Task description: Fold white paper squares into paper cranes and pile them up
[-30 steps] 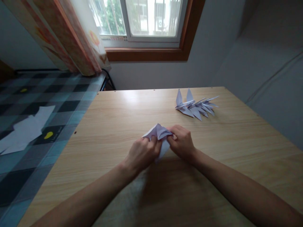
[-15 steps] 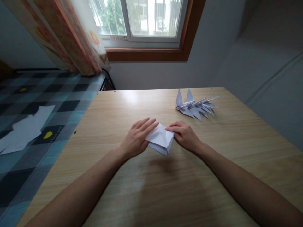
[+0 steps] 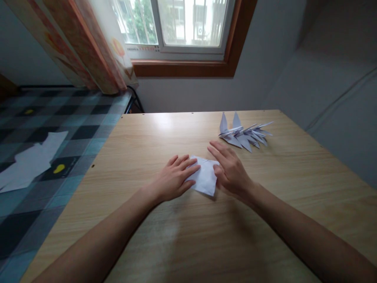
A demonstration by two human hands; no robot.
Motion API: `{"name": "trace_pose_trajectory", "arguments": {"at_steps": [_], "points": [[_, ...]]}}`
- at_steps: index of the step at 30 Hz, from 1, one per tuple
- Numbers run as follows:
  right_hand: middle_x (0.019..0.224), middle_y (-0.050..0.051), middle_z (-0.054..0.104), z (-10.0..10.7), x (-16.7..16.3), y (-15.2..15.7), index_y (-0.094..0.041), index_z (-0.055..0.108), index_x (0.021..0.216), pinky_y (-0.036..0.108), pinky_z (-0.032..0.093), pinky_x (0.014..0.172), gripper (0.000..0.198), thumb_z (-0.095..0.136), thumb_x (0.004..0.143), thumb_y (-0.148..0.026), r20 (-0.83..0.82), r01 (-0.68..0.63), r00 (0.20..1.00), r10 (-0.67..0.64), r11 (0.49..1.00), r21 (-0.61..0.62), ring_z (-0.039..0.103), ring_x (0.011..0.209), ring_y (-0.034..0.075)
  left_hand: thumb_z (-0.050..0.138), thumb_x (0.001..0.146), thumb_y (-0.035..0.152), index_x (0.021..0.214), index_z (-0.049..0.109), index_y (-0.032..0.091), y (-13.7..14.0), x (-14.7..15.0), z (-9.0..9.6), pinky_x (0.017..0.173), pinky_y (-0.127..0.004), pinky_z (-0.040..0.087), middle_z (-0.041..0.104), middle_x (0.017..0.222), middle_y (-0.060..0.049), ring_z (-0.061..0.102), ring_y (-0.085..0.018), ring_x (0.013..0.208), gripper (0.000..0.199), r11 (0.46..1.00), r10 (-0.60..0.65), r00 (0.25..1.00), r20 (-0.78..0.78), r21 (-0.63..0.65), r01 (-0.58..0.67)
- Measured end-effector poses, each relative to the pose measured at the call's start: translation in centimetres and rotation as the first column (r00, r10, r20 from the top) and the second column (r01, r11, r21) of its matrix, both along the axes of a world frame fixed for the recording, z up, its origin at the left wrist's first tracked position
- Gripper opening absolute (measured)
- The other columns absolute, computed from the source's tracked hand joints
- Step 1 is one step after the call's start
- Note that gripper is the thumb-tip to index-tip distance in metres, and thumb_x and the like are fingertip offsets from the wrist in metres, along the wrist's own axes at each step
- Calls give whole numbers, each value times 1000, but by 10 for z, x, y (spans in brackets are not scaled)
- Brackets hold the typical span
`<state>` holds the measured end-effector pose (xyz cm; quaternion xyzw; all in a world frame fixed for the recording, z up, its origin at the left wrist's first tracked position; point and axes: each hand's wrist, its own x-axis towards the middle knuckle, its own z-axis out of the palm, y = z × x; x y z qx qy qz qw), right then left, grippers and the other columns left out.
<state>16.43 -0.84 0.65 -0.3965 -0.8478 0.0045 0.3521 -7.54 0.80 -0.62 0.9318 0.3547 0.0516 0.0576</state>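
Observation:
A small folded sheet of white paper (image 3: pixel 205 179) lies on the wooden table (image 3: pixel 141 243), roughly square in outline. My left hand (image 3: pixel 178 177) rests on its left part with the fingers stretched out and spread. At the right edge of the paper is my right hand (image 3: pixel 229 167); its thumb touches the paper while the other fingers are raised and apart from it. The fingers of both hands show, and neither hand is closed round the sheet. Part of the paper's left side is hidden under my left fingers.
Several folded white paper pieces with pointed tips (image 3: pixel 244 133) sit in a row near the table's far right. To the left, loose white sheets (image 3: pixel 32 163) lie on a checked cloth (image 3: pixel 20 228). A curtain (image 3: pixel 97 51) hangs beside the window (image 3: pixel 191 23).
The paper, lifted and partly unfolded before, now lies flat on the table. My right hand has let go of its pinch and its fingers have opened upward. My left hand has spread its fingers.

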Motion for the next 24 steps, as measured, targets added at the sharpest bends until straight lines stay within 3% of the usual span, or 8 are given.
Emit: {"name": "trace_pose_trajectory", "arguments": {"at_steps": [3,6,10,12,18,24], "points": [[151,19,42,8,-7,-5,-11,33,150,56,33,116,60,43,94,-30,-32,-46,998,49,996,80,33,145,31,42,96,48,151,36,20,-1,1,-1,117,-56,20,35,158,-11,27,-35,147,61,1000,20,998,-57,19,-19],[155,24,35,-4,-18,-4,-4,18,154,54,35,116,70,40,98,-40,26,-51,998,52,998,-33,28,147,31,37,95,58,154,28,15,-3,3,-2,117,-57,19,29,160,-15,23,-36,148,73,998,42,996,-80,43,-39],[152,29,36,-30,-33,1,4,31,148,55,32,117,73,41,98,-47,272,0,959,72,967,-256,31,146,36,34,95,61,154,27,12,-5,7,-3,118,-56,18,30,159,-17,25,-36,148,76,994,92,994,-60,57,-89],[154,29,33,-35,-36,2,6,33,147,53,29,119,71,40,99,-46,355,39,932,74,953,-302,30,146,36,32,95,62,154,26,11,-5,7,-3,119,-54,18,29,159,-16,24,-35,148,78,995,94,993,-68,39,-92],[158,21,29,-29,-23,-2,-1,30,151,50,25,120,70,37,100,-48,458,63,885,83,953,-296,26,149,31,30,93,68,156,22,12,-2,4,-5,120,-53,15,23,161,-15,18,-34,150,84,997,76,992,-97,17,-75],[157,24,29,-27,-3,-10,1,31,150,52,26,119,78,44,95,-53,513,66,852,105,950,-305,27,148,34,30,97,58,155,23,15,-1,1,-4,120,-52,16,23,162,-12,19,-31,150,73,995,96,986,-139,22,-94]]}}
